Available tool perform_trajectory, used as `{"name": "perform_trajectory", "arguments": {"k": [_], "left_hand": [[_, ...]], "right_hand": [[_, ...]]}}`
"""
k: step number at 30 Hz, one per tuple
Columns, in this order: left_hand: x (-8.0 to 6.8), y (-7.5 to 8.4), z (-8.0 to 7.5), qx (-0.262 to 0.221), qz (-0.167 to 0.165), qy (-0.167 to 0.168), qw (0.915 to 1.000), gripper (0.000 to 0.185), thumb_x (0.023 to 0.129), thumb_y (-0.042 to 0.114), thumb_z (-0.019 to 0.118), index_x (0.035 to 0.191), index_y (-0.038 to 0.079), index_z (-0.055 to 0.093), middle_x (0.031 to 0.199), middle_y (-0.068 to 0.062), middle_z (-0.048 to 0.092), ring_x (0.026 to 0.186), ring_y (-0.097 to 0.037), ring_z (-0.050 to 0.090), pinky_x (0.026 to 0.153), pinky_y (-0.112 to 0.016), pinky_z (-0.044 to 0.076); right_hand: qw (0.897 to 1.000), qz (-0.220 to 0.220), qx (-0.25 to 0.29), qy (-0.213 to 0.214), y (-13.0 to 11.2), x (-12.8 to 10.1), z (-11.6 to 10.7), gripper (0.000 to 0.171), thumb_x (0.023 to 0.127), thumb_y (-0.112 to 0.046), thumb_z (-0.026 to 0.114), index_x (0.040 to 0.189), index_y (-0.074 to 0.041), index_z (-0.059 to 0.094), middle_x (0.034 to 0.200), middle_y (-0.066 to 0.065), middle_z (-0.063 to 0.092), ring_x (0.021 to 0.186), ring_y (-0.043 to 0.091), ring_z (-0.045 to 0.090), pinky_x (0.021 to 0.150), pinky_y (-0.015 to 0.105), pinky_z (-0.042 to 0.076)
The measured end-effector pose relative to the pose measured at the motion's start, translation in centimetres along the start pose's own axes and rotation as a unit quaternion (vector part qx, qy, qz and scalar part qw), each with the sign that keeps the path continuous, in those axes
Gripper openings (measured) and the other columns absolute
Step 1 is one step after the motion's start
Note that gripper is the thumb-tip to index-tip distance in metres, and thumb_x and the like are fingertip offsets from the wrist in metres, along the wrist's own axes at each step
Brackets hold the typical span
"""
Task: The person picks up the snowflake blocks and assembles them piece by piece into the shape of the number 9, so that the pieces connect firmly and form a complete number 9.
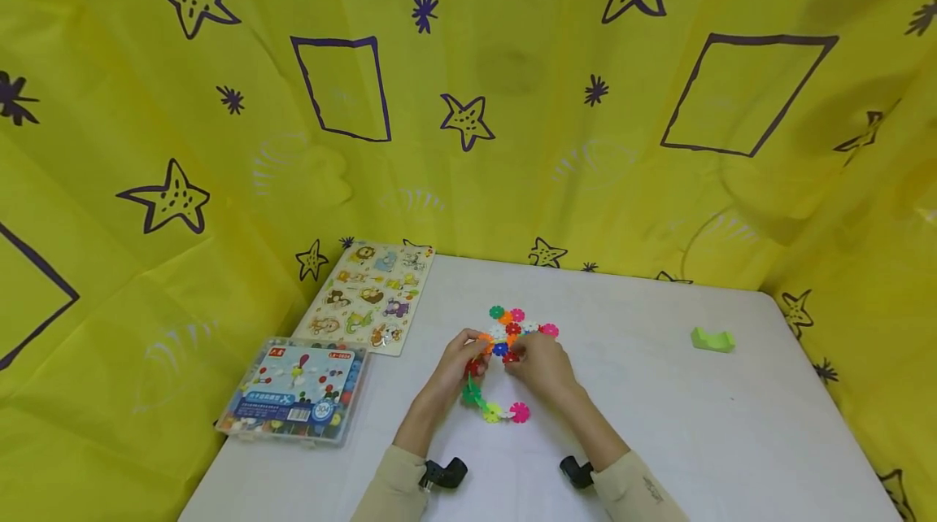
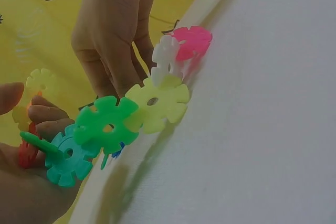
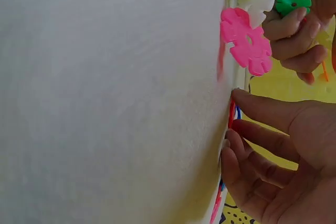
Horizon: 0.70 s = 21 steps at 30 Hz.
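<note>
Small plastic snowflake discs in several colours are joined into one linked piece between the two hands. My left hand (image 1: 452, 366) grips it at the left, its fingers curled by a red disc (image 2: 29, 153). From there a chain runs toward the body: green discs (image 2: 109, 125), a yellow disc (image 2: 157, 103), a white disc (image 2: 165, 59) and a pink disc (image 1: 520, 412) at its end. My right hand (image 1: 547, 367) pinches a red disc (image 3: 231, 113) between thumb and fingers, at the right side of the cluster. The right fingers partly hide the cluster.
A clear box of colourful parts (image 1: 293, 392) stands at the left, by an animal picture board (image 1: 366, 294). A light green curved block (image 1: 712, 340) lies at the right on the white table (image 1: 644, 424). Yellow patterned cloth (image 1: 512, 197) hangs behind.
</note>
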<state>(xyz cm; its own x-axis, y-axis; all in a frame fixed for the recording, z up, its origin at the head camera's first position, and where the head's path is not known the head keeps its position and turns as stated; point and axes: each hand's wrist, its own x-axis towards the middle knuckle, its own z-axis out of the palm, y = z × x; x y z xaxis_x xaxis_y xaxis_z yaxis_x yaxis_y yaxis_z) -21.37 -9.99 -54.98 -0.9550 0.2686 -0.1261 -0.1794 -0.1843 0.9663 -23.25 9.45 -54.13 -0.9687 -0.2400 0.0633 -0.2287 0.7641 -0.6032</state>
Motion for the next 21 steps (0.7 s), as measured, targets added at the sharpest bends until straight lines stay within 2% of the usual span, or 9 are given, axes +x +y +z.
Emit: {"name": "perform_trajectory", "arguments": {"k": [3,8,14,18,21], "left_hand": [[0.0,-0.2,0.0,0.020,0.004,-0.005,0.9998,0.043,0.105,0.035,0.064,0.120,-0.005,0.058,0.077,-0.001,0.052,0.067,-0.013,0.044,0.061,-0.023,0.040],[0.1,-0.6,0.0,0.054,0.017,-0.008,0.9984,0.058,0.101,0.041,0.069,0.111,-0.015,0.056,0.070,-0.002,0.043,0.065,-0.018,0.039,0.058,-0.023,0.035],[0.0,-0.3,0.0,0.062,0.012,-0.003,0.9980,0.059,0.099,0.044,0.070,0.107,-0.013,0.060,0.068,-0.001,0.043,0.064,-0.016,0.040,0.059,-0.024,0.035],[0.0,-0.3,0.0,0.062,0.003,-0.001,0.9981,0.050,0.099,0.047,0.070,0.094,-0.002,0.060,0.070,-0.002,0.046,0.065,-0.016,0.043,0.061,-0.025,0.038],[0.0,-0.4,0.0,0.057,-0.001,-0.001,0.9984,0.047,0.099,0.047,0.070,0.090,0.001,0.059,0.071,-0.002,0.048,0.065,-0.015,0.043,0.061,-0.025,0.038]], "right_hand": [[1.000,-0.006,-0.008,0.000,0.1,0.1,0.1,0.017,0.082,-0.016,0.090,0.094,-0.007,0.081,0.084,-0.001,0.072,0.077,0.017,0.064,0.071,0.037,0.058],[1.000,0.006,0.026,0.002,0.3,-0.1,-0.1,0.015,0.079,-0.010,0.091,0.084,-0.009,0.077,0.076,-0.003,0.069,0.072,0.015,0.062,0.067,0.034,0.056],[0.996,0.024,0.080,0.008,0.7,-0.5,-0.5,0.016,0.080,-0.007,0.090,0.087,-0.008,0.077,0.073,-0.003,0.067,0.068,0.015,0.061,0.063,0.031,0.055],[0.995,0.020,0.094,0.013,0.7,-0.9,-1.2,0.015,0.081,-0.009,0.090,0.078,-0.014,0.076,0.070,-0.006,0.066,0.066,0.015,0.059,0.061,0.029,0.053],[0.991,0.026,0.133,0.023,0.4,-1.3,-2.0,0.014,0.082,-0.012,0.090,0.080,-0.013,0.076,0.072,-0.005,0.069,0.066,0.014,0.064,0.062,0.028,0.055]]}}
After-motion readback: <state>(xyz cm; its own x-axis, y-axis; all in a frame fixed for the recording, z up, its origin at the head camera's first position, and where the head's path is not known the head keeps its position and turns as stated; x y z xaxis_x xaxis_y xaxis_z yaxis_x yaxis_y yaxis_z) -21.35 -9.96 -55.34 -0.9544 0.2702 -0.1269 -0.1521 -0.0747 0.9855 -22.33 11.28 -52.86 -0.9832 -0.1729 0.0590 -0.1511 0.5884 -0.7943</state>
